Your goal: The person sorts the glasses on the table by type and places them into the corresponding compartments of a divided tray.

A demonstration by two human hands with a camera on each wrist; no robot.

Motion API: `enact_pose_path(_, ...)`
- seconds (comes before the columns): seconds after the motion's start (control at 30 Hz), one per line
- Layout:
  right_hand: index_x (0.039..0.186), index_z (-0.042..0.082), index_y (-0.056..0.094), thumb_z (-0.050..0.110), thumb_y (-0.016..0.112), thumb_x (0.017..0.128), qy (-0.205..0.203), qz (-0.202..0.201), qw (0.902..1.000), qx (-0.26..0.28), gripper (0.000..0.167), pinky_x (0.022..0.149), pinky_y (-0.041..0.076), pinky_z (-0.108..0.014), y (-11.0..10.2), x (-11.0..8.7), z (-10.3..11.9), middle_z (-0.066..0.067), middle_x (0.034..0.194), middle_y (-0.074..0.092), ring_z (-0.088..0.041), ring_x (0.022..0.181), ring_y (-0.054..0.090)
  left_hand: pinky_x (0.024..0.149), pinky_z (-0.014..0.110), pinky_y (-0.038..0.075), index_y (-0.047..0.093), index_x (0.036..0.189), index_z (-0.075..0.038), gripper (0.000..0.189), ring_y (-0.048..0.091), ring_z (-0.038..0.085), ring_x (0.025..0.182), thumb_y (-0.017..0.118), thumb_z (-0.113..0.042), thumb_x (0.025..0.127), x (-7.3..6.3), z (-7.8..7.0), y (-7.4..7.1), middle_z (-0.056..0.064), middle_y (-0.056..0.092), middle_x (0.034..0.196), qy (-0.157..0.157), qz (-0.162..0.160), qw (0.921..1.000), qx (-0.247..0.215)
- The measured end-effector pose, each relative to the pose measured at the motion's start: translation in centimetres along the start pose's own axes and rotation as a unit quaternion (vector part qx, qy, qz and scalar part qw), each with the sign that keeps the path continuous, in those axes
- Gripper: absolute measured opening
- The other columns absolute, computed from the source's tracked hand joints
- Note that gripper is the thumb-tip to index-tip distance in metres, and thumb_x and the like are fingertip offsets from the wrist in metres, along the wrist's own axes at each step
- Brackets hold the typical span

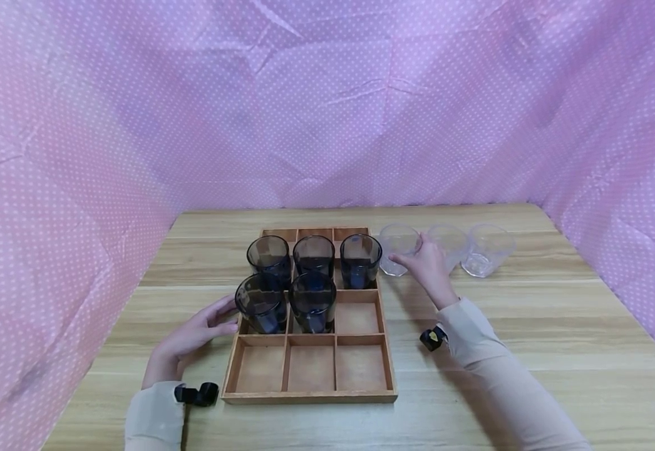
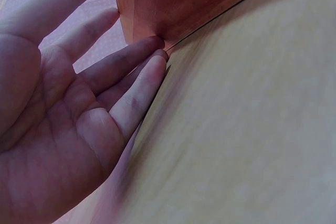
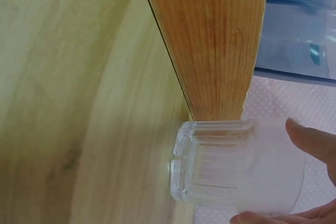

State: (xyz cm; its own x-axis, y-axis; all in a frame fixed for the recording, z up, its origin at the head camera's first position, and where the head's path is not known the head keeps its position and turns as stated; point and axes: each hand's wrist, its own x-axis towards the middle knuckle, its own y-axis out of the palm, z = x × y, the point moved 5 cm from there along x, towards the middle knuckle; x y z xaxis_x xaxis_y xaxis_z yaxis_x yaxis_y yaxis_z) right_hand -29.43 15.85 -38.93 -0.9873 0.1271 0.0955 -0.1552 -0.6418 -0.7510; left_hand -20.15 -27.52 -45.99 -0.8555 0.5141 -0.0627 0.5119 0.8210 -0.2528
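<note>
My right hand has its thumb and fingers on opposite sides of a clear glass, near the rim. In the right wrist view this clear glass stands on the table close beside the wooden divided tray. My left hand lies by the left side of the tray, with extended fingertips at its wall, as the left wrist view of the hand shows. Several dark tinted glasses stand upright in the tray's compartments, among them a front-left one and a right one.
Two more clear glasses, a middle one partly behind my right hand and an outer one, stand to the right on the wooden table. A pink dotted cloth hangs around the table's back and sides.
</note>
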Motion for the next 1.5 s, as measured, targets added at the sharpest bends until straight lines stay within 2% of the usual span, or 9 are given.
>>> enact_pose_path(0.13, 0.131, -0.011, 0.047, 0.034, 0.081, 0.076, 0.006, 0.001, 1.0, 0.008, 0.079, 0.063, 0.045, -0.033, 0.0, 0.0, -0.2, -0.006, 0.075, 0.052, -0.021, 0.068, 0.05, 0.1, 0.007, 0.038, 0.01, 0.151, 0.01, 0.075, 0.04, -0.019, 0.12, 0.057, -0.007, 0.096, 0.1, 0.1, 0.0, 0.039, 0.015, 0.153, 0.003, 0.0, 1.0, 0.001)
enact_pose_path(0.37, 0.134, -0.011, 0.047, 0.034, 0.081, 0.076, 0.001, -0.003, 0.9998, 0.018, 0.081, 0.072, 0.05, -0.042, 0.1, 0.1, -0.4, -0.011, 0.081, 0.057, -0.024, 0.072, 0.054, 0.1, 0.007, 0.038, 0.009, 0.151, 0.011, 0.075, 0.04, -0.019, 0.12, 0.057, -0.007, 0.096, 0.2, 0.1, 0.0, 0.04, 0.014, 0.153, 0.005, 0.004, 1.0, -0.001)
enact_pose_path(0.5, 0.137, -0.01, 0.044, 0.035, 0.081, 0.077, 0.007, 0.001, 0.9997, 0.025, 0.084, 0.08, 0.053, -0.046, 0.2, 0.1, -0.5, -0.023, 0.101, 0.065, -0.029, 0.081, 0.059, 0.1, 0.007, 0.038, 0.009, 0.15, 0.011, 0.075, 0.04, -0.019, 0.12, 0.057, -0.006, 0.096, 0.3, 0.0, 0.0, 0.04, 0.014, 0.153, 0.006, 0.006, 1.0, -0.002)
enact_pose_path(0.6, 0.139, -0.008, 0.042, 0.036, 0.081, 0.077, 0.012, 0.006, 0.9993, 0.034, 0.086, 0.086, 0.054, -0.047, 0.1, 0.1, -0.5, -0.028, 0.121, 0.062, -0.034, 0.092, 0.063, 0.1, 0.007, 0.038, 0.009, 0.15, 0.012, 0.074, 0.041, -0.019, 0.12, 0.056, -0.004, 0.095, 0.3, -0.2, 0.0, 0.04, 0.014, 0.152, 0.008, 0.005, 1.0, -0.003)
enact_pose_path(0.67, 0.14, -0.007, 0.042, 0.036, 0.081, 0.077, 0.012, 0.009, 0.999, 0.041, 0.086, 0.088, 0.055, -0.047, 0.0, -0.1, -0.4, -0.029, 0.128, 0.059, -0.036, 0.098, 0.064, 0.099, 0.007, 0.038, 0.009, 0.15, 0.012, 0.074, 0.041, -0.019, 0.12, 0.056, -0.004, 0.095, 0.3, -0.3, 0.0, 0.04, 0.014, 0.152, 0.008, 0.003, 1.0, -0.002)
enact_pose_path(0.83, 0.142, -0.007, 0.041, 0.034, 0.08, 0.078, 0.003, 0.004, 0.9986, 0.052, 0.086, 0.085, 0.055, -0.047, -0.5, -0.5, 0.0, -0.03, 0.131, 0.057, -0.04, 0.103, 0.064, 0.099, 0.007, 0.039, 0.008, 0.15, 0.011, 0.075, 0.042, -0.018, 0.119, 0.056, -0.005, 0.095, 0.2, -0.3, 0.0, 0.04, 0.014, 0.152, 0.002, 0.003, 1.0, -0.001)
enact_pose_path(1.03, 0.144, -0.005, 0.038, 0.033, 0.081, 0.078, -0.008, 0.005, 0.997, 0.077, 0.088, 0.097, 0.051, -0.05, -1.2, -1.1, 0.2, -0.026, 0.138, 0.053, -0.042, 0.119, 0.058, 0.1, 0.008, 0.039, 0.009, 0.15, 0.011, 0.075, 0.042, -0.017, 0.12, 0.057, -0.004, 0.095, 0.1, -0.2, 0.0, 0.041, 0.014, 0.152, 0.009, 0.004, 0.9999, -0.007)
enact_pose_path(1.27, 0.144, -0.005, 0.039, 0.033, 0.081, 0.077, -0.023, 0.005, 0.9967, 0.078, 0.088, 0.095, 0.053, -0.048, -2.1, -2.2, 0.5, -0.024, 0.137, 0.055, -0.04, 0.116, 0.06, 0.1, 0.007, 0.039, 0.009, 0.15, 0.012, 0.073, 0.041, -0.018, 0.12, 0.056, -0.003, 0.095, 0.1, -0.1, -0.2, 0.041, 0.015, 0.151, 0.013, 0.004, 0.9999, -0.005)
enact_pose_path(1.5, 0.142, -0.006, 0.04, 0.028, 0.083, 0.076, -0.035, 0.019, 0.9933, 0.109, 0.085, 0.097, 0.051, -0.047, -3.1, -3.6, 0.6, -0.026, 0.138, 0.053, -0.042, 0.12, 0.057, 0.1, 0.007, 0.039, 0.01, 0.15, 0.011, 0.074, 0.041, -0.018, 0.121, 0.056, -0.004, 0.096, 0.2, -0.1, -0.2, 0.04, 0.015, 0.152, 0.011, 0.005, 0.9999, -0.005)
